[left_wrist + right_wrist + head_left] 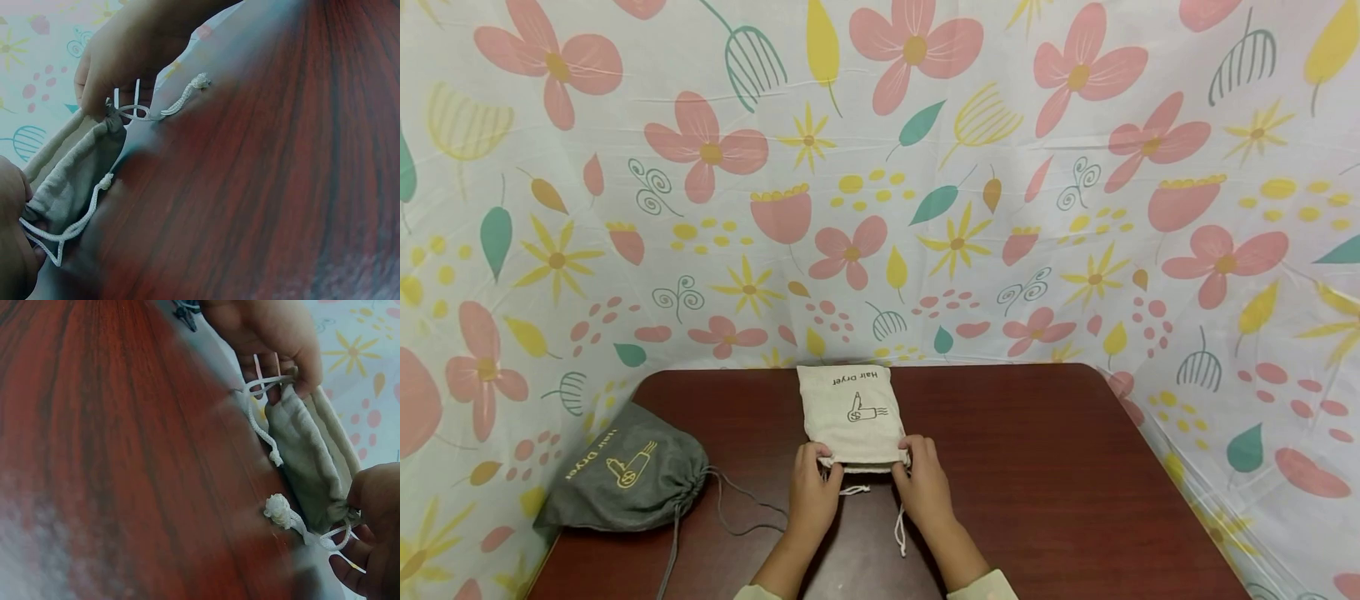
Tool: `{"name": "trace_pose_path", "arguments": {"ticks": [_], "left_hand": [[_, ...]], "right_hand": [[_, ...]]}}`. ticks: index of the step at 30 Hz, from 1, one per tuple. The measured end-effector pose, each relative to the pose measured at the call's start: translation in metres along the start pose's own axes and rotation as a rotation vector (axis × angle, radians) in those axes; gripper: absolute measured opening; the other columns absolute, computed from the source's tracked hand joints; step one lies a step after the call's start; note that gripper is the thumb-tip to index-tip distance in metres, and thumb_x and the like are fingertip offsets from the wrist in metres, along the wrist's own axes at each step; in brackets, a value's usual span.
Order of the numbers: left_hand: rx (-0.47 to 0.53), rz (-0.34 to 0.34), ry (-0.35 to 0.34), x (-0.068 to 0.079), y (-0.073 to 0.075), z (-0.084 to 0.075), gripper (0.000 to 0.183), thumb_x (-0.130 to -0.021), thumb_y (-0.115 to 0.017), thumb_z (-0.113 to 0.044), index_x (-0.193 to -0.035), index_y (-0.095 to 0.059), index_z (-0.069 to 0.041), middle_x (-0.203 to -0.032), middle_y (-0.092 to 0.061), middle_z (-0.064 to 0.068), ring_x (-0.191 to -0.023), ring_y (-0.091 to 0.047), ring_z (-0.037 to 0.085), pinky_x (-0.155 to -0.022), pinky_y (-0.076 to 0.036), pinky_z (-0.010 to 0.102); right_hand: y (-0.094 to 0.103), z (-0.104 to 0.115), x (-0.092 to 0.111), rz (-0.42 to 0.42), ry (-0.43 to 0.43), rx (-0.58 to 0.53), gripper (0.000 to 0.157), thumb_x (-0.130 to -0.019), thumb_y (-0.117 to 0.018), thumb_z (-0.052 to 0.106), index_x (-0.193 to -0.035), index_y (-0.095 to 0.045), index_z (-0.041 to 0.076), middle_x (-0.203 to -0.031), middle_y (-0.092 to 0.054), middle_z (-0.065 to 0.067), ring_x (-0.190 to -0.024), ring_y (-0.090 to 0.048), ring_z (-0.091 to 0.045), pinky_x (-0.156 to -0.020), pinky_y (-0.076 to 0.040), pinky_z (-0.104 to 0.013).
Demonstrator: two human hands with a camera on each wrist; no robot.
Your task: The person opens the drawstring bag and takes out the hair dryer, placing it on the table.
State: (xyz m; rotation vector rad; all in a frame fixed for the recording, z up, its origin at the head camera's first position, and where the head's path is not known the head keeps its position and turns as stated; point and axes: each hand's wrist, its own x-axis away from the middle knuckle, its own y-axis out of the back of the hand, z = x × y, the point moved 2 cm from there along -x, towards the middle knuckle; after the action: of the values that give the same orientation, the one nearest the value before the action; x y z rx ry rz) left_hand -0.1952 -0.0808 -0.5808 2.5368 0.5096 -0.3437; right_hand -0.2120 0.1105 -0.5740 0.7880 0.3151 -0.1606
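Observation:
A cream drawstring pouch [853, 429] printed "Hair Dryer" lies flat near the table's back edge, its mouth towards me. My left hand [815, 487] pinches the left corner of the mouth between thumb and fingers. At the right corner, my right hand [927, 487] holds the cloth the same way. The pouch's mouth [306, 456] gapes slightly in the right wrist view; its inside is dark. Knotted white cords [87, 215] hang from both corners, seen in the left wrist view. Whether anything is inside cannot be seen.
A grey drawstring bag [632, 479], also printed "Hair Dryer", sits bulging at the table's left edge, with its mouth cinched and long grey cords [748, 527] trailing towards my left hand. A flower-print curtain [955, 167] surrounds the dark red wooden table [1060, 483].

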Motion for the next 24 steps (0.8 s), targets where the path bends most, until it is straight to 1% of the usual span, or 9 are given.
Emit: {"name": "trace_pose_path", "arguments": {"ticks": [6,11,18,21,24], "left_hand": [[0.0,-0.013,0.008,0.001,-0.0001,0.0031,0.023,-0.083,-0.068,-0.003,-0.101,-0.058,-0.013,-0.103,-0.057,0.002,-0.09,-0.055,0.015,-0.078,-0.047,0.031],[0.004,0.021,0.018,0.0023,0.0006,0.0051,0.024,-0.086,-0.068,-0.004,-0.107,-0.061,-0.015,-0.109,-0.058,0.002,-0.1,-0.059,0.017,-0.085,-0.049,0.036],[0.016,0.08,0.02,0.0058,0.0039,0.0031,0.031,-0.089,-0.066,-0.002,-0.115,-0.064,-0.019,-0.115,-0.058,0.002,-0.1,-0.058,0.016,-0.084,-0.048,0.035],[0.032,0.087,0.024,0.0067,0.0041,0.003,0.031,-0.09,-0.064,-0.001,-0.115,-0.065,-0.019,-0.115,-0.058,0.001,-0.107,-0.061,0.017,-0.089,-0.05,0.038],[0.047,0.089,0.031,0.007,0.0029,0.0047,0.03,-0.09,-0.062,0.001,-0.113,-0.065,-0.018,-0.114,-0.058,0.001,-0.109,-0.061,0.018,-0.091,-0.05,0.04]], "right_hand": [[0.0004,-0.002,0.0012,-0.026,0.017,-0.015,0.03,-0.084,-0.068,0.003,-0.113,-0.059,0.009,-0.099,-0.056,-0.007,-0.069,-0.048,-0.012,-0.06,-0.042,-0.027],[0.0015,-0.0047,0.0028,-0.049,0.03,-0.025,0.032,-0.083,-0.068,0.0,-0.113,-0.061,0.008,-0.103,-0.059,-0.008,-0.078,-0.056,-0.015,-0.066,-0.048,-0.03],[0.0033,-0.0064,0.0041,-0.066,0.058,-0.037,0.033,-0.084,-0.066,-0.004,-0.115,-0.063,0.007,-0.107,-0.061,-0.007,-0.093,-0.065,-0.02,-0.075,-0.053,-0.037],[0.0035,-0.0066,0.005,-0.089,0.071,-0.037,0.031,-0.085,-0.064,-0.006,-0.114,-0.064,0.007,-0.108,-0.061,-0.008,-0.096,-0.066,-0.023,-0.078,-0.054,-0.04],[0.0031,-0.0071,0.0051,-0.105,0.075,-0.045,0.03,-0.087,-0.062,-0.007,-0.113,-0.065,0.007,-0.108,-0.062,-0.009,-0.096,-0.067,-0.024,-0.079,-0.054,-0.042]]}}
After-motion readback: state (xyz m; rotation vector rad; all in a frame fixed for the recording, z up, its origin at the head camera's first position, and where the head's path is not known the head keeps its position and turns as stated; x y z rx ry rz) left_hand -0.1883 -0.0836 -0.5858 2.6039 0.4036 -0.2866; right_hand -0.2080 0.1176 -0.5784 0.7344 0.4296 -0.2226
